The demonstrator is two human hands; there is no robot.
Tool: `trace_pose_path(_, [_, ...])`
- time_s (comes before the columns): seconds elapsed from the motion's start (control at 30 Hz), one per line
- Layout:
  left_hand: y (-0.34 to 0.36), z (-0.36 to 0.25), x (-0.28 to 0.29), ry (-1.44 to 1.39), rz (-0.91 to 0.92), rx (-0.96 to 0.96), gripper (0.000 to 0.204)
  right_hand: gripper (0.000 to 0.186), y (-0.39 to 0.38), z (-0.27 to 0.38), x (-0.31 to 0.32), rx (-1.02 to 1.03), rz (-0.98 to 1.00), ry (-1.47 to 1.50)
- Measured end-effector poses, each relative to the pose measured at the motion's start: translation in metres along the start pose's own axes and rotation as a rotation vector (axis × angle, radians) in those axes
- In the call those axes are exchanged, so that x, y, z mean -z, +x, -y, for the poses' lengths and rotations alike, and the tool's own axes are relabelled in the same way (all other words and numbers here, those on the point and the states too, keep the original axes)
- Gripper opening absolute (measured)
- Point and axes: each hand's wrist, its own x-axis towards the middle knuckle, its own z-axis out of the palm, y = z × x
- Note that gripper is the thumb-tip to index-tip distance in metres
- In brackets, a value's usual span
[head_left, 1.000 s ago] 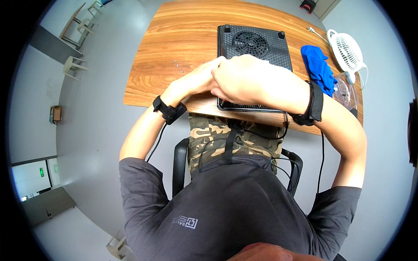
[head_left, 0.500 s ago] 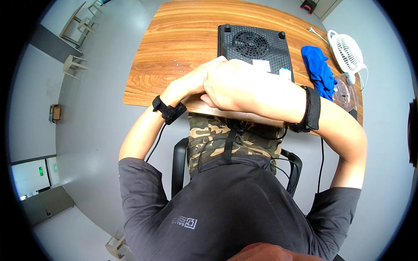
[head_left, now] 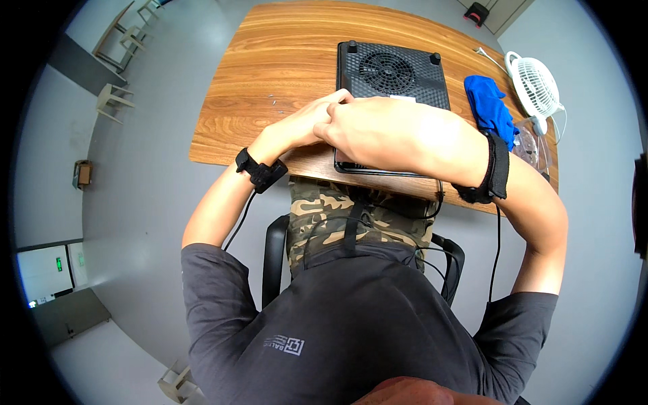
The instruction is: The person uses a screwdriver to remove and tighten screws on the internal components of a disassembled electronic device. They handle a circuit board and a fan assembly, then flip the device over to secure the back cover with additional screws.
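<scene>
Black vented slab (head_left: 395,71), underside up, flat on table; near edge covered.

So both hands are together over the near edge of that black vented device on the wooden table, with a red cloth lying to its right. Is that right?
Not quite: the cloth is blue, not red, as the head view shows. The rest holds: the left hand and right hand meet over the near edge of the black vented device on the wooden table, with the cloth to its right.
</scene>
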Motion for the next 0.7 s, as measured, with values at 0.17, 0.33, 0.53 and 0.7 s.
trace_pose_path(0.17, [0.003, 0.0, -0.003, -0.015, -0.028, 0.026, 0.042, 0.032, 0.01, 0.003, -0.009, -0.046, 0.003, -0.036])
trace_pose_path(0.33, [-0.003, -0.007, -0.002, -0.032, -0.053, -0.013, 0.04, 0.019, 0.003, 0.003, -0.009, -0.05, -0.15, -0.006])
trace_pose_path(0.53, [0.001, -0.008, 0.001, 0.037, 0.014, -0.021, 0.037, 0.016, -0.006, 0.001, -0.008, -0.049, -0.019, 0.03])
trace_pose_path(0.7, [0.002, -0.006, -0.001, -0.065, 0.015, 0.106, 0.036, 0.015, 0.003, 0.008, 0.008, -0.064, 0.103, 0.058])
